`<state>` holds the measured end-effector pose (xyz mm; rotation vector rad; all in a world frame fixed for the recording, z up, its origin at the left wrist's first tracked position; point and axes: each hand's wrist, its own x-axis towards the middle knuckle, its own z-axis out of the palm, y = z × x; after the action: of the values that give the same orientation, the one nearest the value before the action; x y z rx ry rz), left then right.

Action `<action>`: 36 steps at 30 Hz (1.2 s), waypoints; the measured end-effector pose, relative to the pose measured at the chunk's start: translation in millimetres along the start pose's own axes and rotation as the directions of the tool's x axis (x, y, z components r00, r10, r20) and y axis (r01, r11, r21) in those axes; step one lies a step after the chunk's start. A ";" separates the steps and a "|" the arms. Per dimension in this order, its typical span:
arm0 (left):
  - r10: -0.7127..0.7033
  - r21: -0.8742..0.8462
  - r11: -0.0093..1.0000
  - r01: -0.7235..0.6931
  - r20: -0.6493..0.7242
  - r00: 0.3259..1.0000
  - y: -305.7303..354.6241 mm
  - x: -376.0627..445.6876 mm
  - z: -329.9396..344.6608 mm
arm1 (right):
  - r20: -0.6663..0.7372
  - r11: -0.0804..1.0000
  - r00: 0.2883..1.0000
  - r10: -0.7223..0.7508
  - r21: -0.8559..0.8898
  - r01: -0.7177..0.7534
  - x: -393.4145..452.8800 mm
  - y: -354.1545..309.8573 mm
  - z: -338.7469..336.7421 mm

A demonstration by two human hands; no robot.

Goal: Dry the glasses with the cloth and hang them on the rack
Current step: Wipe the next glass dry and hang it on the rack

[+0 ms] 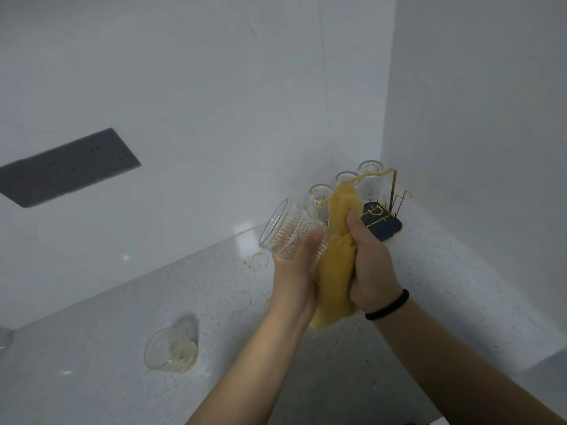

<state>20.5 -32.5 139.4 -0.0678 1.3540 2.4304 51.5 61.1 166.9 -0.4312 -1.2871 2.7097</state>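
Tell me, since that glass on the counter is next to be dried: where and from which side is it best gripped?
Probably around the side wall of the glass on the counter, coming from above. It seems to lie tilted on its side, open mouth toward the camera, so a hand closing over the round wall looks easiest. The left hand holds another glass now; the right hand grips the cloth.

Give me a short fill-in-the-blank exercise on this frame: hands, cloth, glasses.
1. The right hand grips a cloth coloured ____.
2. The left hand holds a ribbed ____ above the counter.
3. The number of glasses upside down on the rack is ____.
4. The black band sits on the ____ wrist.

Missing words: yellow; glass; three; right
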 end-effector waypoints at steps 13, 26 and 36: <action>-0.379 0.341 0.899 0.275 0.292 0.878 38.6 -12.8 -23.9 | 0.284 0.729 0.864 -0.416 -0.463 0.504 10.3 -0.9 -2.6; -0.057 0.529 0.848 0.025 0.045 0.997 14.5 -25.4 -15.9 | 0.030 0.502 0.739 -0.673 -0.715 0.486 21.7 -11.0 -9.7; -0.351 0.200 0.928 0.313 0.195 0.916 9.5 -17.0 -2.5 | 0.040 0.535 0.669 -0.742 -0.566 0.627 22.9 -11.4 -33.0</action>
<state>32.9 -43.9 149.4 0.0209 1.3130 1.9715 39.4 97.8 151.2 -0.1624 -1.6872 1.5712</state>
